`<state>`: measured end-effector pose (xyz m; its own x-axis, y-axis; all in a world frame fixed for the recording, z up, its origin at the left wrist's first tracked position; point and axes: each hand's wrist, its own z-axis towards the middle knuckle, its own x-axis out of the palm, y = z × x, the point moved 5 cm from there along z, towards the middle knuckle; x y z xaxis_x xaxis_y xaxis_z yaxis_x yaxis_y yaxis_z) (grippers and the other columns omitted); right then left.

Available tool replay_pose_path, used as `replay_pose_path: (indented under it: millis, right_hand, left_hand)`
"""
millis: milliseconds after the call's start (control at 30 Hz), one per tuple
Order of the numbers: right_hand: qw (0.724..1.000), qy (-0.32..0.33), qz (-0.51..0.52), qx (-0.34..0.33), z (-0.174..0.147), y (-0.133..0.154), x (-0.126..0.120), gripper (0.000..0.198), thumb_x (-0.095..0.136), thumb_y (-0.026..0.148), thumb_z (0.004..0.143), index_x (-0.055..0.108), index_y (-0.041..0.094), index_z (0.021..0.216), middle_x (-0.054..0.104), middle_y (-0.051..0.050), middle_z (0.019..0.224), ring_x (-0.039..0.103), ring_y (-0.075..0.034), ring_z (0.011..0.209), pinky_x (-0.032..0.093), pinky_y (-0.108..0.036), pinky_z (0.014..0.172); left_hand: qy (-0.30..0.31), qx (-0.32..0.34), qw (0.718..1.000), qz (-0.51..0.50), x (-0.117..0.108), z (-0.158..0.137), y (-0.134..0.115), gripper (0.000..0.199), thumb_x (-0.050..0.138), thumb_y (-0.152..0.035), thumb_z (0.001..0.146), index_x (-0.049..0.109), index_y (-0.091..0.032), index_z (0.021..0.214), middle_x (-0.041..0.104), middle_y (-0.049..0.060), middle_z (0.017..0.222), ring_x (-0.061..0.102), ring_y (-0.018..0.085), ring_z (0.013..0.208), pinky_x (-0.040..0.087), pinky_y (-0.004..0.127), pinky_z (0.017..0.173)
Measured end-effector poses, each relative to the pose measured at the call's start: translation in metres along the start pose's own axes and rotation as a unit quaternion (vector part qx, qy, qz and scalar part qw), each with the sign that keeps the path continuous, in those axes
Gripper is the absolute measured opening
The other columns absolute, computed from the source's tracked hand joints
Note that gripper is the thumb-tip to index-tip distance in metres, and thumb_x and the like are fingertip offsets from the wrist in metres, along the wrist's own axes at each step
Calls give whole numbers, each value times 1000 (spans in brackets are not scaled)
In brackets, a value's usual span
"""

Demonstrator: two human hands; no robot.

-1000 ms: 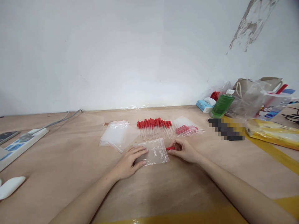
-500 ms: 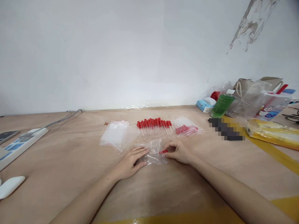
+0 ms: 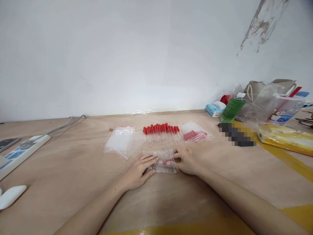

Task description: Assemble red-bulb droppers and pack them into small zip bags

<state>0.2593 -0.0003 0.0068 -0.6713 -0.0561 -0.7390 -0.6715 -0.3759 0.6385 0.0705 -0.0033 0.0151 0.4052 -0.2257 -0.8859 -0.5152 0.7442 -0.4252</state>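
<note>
A clear zip bag (image 3: pixel 163 168) lies flat on the table between my hands. My left hand (image 3: pixel 143 169) holds its left end, fingers over the top and thumb along the near side. Inside the bag is a dropper with a red bulb (image 3: pixel 164 162), its tip pointing left. At the bag's right-hand mouth, my right hand (image 3: pixel 184 160) has its thumb inside, against the red bulb. Beyond them lies a row of several red-bulbed droppers (image 3: pixel 160 130). A stack of flat bags (image 3: pixel 119 140) is left of the row, and bags holding red-bulbed droppers (image 3: pixel 195 134) are at its right.
At the left sit a power strip (image 3: pixel 24 155), a phone (image 3: pixel 8 143) and a white object (image 3: pixel 12 196). A green bottle (image 3: pixel 232 109), a tissue pack (image 3: pixel 214 109) and a yellow package (image 3: pixel 288 138) stand or lie at the right. The wall (image 3: pixel 146 65) bounds the table's back.
The dropper has moved left, further into the bag, with my right thumb and fingertips now at or inside its mouth. My left hand has stayed on the bag's left end.
</note>
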Motion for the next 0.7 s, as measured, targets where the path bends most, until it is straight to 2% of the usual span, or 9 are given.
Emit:
replay_pose_path:
  millis: [67, 133, 233, 333, 433, 500, 600, 700]
  right_hand:
    - [999, 23, 24, -28, 0, -4, -3, 19, 61, 38, 73, 69, 26, 85, 61, -3, 94, 53, -19, 92, 35, -36, 85]
    - [998, 7, 59, -32, 1, -15, -11, 18, 59, 31, 73, 67, 20, 86, 62, -4, 91, 55, -17, 86, 40, -31, 78]
    - [996, -84, 30, 32, 4, -36, -32, 13, 54, 21, 71, 64, 16, 77, 64, -4, 77, 56, -14, 68, 43, -26, 64]
    - [981, -151, -71, 94, 15, -44, -56, 16, 50, 15, 71, 64, 15, 79, 66, -4, 77, 57, -14, 66, 43, -24, 64]
    - [965, -125, -157, 170, 39, -47, -69, 24, 47, 12, 73, 65, 15, 89, 66, -7, 90, 60, -16, 83, 42, -23, 74]
    - [952, -108, -182, 221, 57, -52, -71, 24, 48, 10, 72, 65, 12, 89, 66, -13, 92, 60, -20, 89, 43, -26, 76]
    - [935, -95, -192, 281, 82, -65, -67, 22, 54, 8, 66, 65, 6, 85, 64, -21, 87, 61, -28, 85, 45, -32, 68]
    - [926, -87, -196, 311, 97, -76, -60, 26, 58, 9, 63, 64, 5, 88, 63, -23, 89, 61, -30, 84, 46, -33, 66]
  left_hand:
    - [-12, -5, 1000, -11, -3, -1, 0, 41, 41, -33, 89, 40, -27, 129, 43, 3, 133, 36, 20, 124, 30, 43, 103]
    - [-35, -12, 999, -20, -7, -3, 3, 37, 39, -31, 90, 45, -26, 126, 45, 3, 132, 39, 19, 122, 33, 41, 102]
    - [-63, -11, 998, -21, -10, -6, 6, 32, 42, -28, 88, 52, -25, 118, 50, 5, 126, 45, 19, 116, 38, 38, 97]
    - [-67, 0, 998, -10, -10, -7, 6, 31, 46, -26, 86, 54, -24, 116, 52, 6, 121, 49, 20, 111, 40, 37, 95]
    - [-67, 6, 998, -5, -9, -6, 6, 31, 47, -26, 85, 55, -24, 114, 54, 7, 118, 50, 20, 109, 42, 37, 93]
    - [-66, 5, 998, -8, -9, -5, 6, 30, 46, -26, 85, 55, -24, 114, 54, 6, 118, 51, 20, 108, 42, 36, 92]
    - [-64, 4, 998, -17, -8, -5, 7, 30, 46, -26, 86, 55, -24, 114, 55, 6, 117, 51, 20, 107, 43, 36, 92]
    - [-66, 7, 998, -24, -8, -5, 6, 30, 45, -27, 86, 56, -23, 114, 55, 7, 117, 51, 20, 107, 42, 36, 92]
